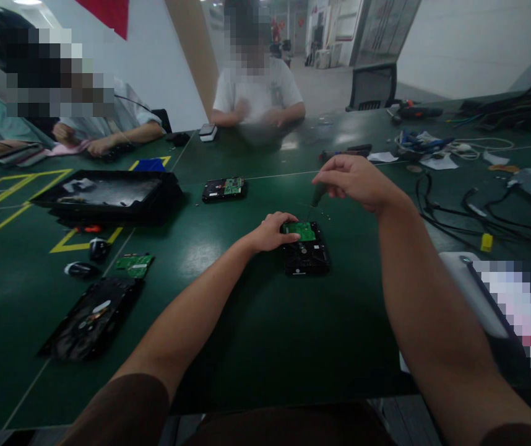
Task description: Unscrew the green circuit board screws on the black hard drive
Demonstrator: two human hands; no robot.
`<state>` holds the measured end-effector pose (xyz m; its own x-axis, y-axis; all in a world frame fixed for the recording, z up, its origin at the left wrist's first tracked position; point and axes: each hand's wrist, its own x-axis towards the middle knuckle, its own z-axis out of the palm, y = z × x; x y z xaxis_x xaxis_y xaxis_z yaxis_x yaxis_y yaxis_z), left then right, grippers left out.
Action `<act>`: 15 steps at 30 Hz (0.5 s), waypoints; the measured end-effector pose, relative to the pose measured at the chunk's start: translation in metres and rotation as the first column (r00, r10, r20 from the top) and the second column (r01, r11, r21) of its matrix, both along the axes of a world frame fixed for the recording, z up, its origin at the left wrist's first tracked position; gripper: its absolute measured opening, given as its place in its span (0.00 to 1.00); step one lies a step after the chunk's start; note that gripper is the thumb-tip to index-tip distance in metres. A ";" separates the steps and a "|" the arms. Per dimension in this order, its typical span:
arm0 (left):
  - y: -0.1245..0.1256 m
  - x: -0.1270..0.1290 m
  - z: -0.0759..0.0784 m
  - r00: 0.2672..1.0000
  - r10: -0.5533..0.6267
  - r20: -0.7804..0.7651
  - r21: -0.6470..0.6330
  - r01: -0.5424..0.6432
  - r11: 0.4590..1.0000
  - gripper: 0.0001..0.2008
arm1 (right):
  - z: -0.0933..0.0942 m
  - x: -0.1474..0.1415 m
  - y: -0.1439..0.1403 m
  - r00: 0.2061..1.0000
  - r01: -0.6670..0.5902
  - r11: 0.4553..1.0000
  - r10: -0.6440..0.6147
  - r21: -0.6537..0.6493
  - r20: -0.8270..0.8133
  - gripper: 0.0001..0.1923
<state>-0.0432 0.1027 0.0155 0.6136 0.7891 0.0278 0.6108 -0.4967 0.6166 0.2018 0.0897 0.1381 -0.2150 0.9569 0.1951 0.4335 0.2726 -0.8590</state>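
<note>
Mid-table, my left hand (272, 232) presses the hard drive (306, 249), long axis running away from me; my right hand (356, 179) grips a screwdriver (316, 195), tip slanting down at it.

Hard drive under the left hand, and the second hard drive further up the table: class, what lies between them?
Head view: only bare green table separates the hard drive from the second hard drive.

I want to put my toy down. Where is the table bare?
Bare green table lies between the two forearms, in front of the hard drive. Crowded: cables to the right, the opened drive and black tray to the left.
</note>
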 end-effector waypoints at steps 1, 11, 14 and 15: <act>0.000 0.000 0.000 1.000 -0.003 -0.001 0.001 0.003 1.000 0.29 | 0.000 -0.001 0.000 1.000 0.001 1.000 -0.001 -0.007 -0.004 0.12; 0.001 0.000 -0.001 1.000 -0.012 -0.001 -0.003 0.012 1.000 0.29 | 0.001 0.000 -0.001 0.995 -0.065 0.996 0.060 -0.058 -0.085 0.11; 0.002 -0.001 -0.001 1.000 -0.013 -0.008 -0.007 0.012 1.000 0.29 | -0.002 0.004 0.002 0.999 -0.035 0.999 0.035 0.018 -0.018 0.11; 0.002 -0.001 -0.001 1.000 -0.013 -0.010 -0.006 0.013 1.000 0.29 | -0.002 0.005 0.002 1.000 -0.020 0.999 0.020 0.035 -0.005 0.11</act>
<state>-0.0441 0.1051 0.0144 0.6238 0.7814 0.0173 0.6104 -0.5009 0.6136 0.2064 0.0922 0.1358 -0.2329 0.9450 0.2296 0.4233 0.3111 -0.8509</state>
